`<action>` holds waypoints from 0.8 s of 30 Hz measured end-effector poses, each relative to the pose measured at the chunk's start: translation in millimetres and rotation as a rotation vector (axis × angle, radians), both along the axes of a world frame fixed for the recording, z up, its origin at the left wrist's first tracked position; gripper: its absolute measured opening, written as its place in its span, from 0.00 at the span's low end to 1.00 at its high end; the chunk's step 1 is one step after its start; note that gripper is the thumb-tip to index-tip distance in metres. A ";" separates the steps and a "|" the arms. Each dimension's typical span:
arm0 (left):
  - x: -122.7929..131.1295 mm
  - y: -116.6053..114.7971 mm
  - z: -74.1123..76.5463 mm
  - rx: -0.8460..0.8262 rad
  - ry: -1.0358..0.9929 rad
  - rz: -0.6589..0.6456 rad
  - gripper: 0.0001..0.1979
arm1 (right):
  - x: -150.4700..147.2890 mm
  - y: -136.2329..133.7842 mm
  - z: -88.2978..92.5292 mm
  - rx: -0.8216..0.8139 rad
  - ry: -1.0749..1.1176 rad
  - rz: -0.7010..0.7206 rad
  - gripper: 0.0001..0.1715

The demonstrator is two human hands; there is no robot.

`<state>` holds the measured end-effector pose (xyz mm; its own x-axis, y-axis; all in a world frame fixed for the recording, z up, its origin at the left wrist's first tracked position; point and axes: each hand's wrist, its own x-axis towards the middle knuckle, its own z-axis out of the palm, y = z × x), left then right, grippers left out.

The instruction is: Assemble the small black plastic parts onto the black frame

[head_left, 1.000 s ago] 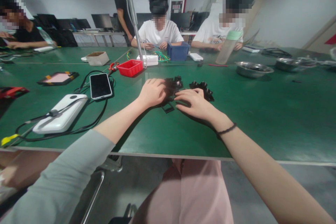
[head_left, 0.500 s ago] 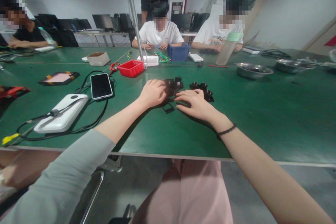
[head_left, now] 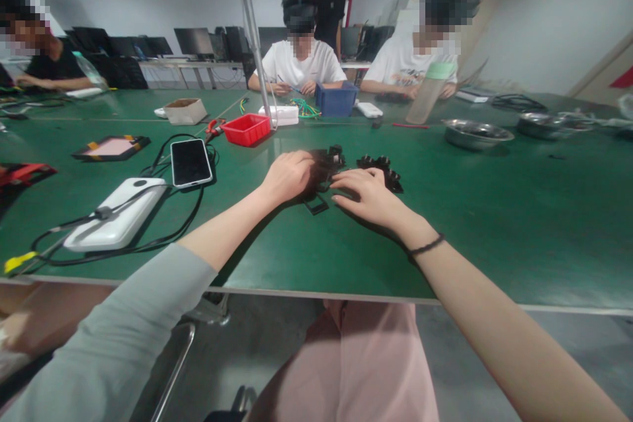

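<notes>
Black parts (head_left: 337, 153) lay on the green tabletop (head_left: 465, 237) in a left cluster (head_left: 336, 159) and a right cluster (head_left: 394, 180), a rectangular frame (head_left: 320, 210) nearer us, so we judged handling under way but unfinished, our left hand (head_left: 291, 173) curled at the left cluster, hold hidden, our right hand (head_left: 364, 190) with fingers half-open between clusters, apparently gripping nothing.

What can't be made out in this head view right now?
Left hand: its fingertips are hidden by the hand itself in the head view, so its grip on the black parts is unclear.
Right hand: contact with the parts is too small to tell, head view.
Blue bin: contents hidden by its near wall, head view.
Left bowl: contents too blurred, head view.
Red object: cut off by the head view's left edge.
</notes>
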<state>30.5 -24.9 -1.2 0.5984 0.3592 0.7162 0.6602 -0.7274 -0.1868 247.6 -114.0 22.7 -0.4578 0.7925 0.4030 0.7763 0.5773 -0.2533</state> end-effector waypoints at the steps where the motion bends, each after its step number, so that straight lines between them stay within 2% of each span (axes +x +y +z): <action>1: -0.3 0.6 -0.4 0.007 -0.014 -0.007 0.12 | 0.0 -0.1 0.1 -0.001 0.001 0.000 0.10; 8: -2.1 4.2 -1.9 0.015 -0.091 -0.064 0.09 | 0.0 -0.8 1.0 -0.005 0.004 -0.008 0.09; 24: -1.4 1.2 -0.2 0.020 -0.187 -0.179 0.11 | 1.4 0.9 -0.4 0.009 -0.001 -0.001 0.10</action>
<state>29.1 -23.7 -1.4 0.5076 0.2439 0.8264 0.5457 -0.8332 -0.0893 249.0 -113.1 22.3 -0.4577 0.7892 0.4094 0.7771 0.5788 -0.2472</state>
